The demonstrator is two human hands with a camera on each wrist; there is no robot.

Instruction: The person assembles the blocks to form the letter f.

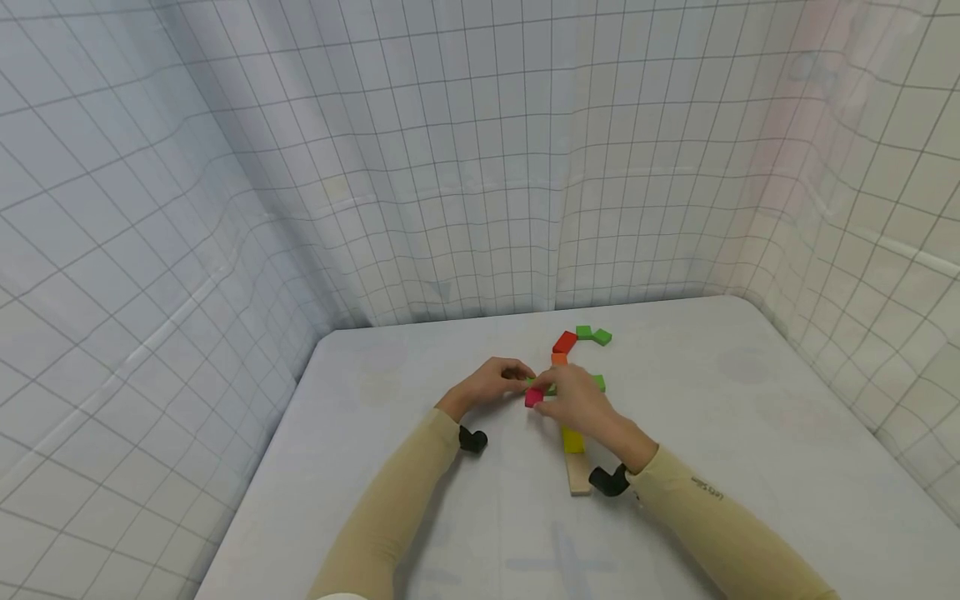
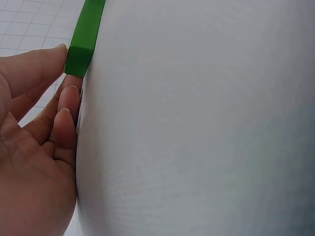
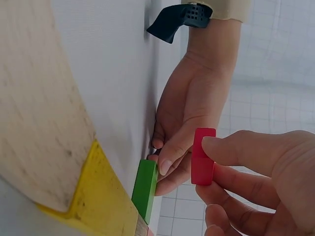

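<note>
My right hand [image 1: 585, 404] pinches a small pinkish-red block [image 3: 203, 160] between thumb and fingers, raised off the table in the right wrist view. At the left, my left hand [image 1: 491, 382] pinches the end of a green block [image 2: 81, 56], thumb on one side and fingertips on the other. That green block lies on the table, joining a line of blocks. Below the right hand are a yellow block [image 1: 573, 441] and a plain wooden block [image 1: 578, 477], end to end. The right hand hides the middle of the arrangement.
Beyond the hands lie an orange block [image 1: 559, 358], a red block [image 1: 565, 342] and two small green blocks, one farther left [image 1: 584, 332]. Another green block end [image 1: 599, 383] shows right of the right hand. Grid-patterned curtains [image 1: 495, 167] surround the white table [image 1: 360, 417].
</note>
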